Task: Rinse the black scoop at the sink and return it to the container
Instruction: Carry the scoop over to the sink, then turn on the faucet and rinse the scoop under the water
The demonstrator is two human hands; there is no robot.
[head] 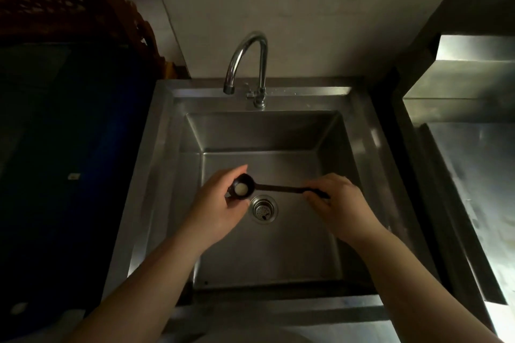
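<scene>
The black scoop (278,188) lies level over the steel sink (167,147), just above the drain (263,208). My left hand (220,203) cups its round bowl, which shows a pale patch inside, with a thumb on it. My right hand (337,203) pinches the far end of its long thin handle. The chrome faucet (248,64) stands at the back of the sink, its spout over the basin's far side. No water is running. No container is in view.
A second steel counter and basin (473,175) lie to the right. A dark blue surface (69,175) fills the left side. A pale wall rises behind the faucet.
</scene>
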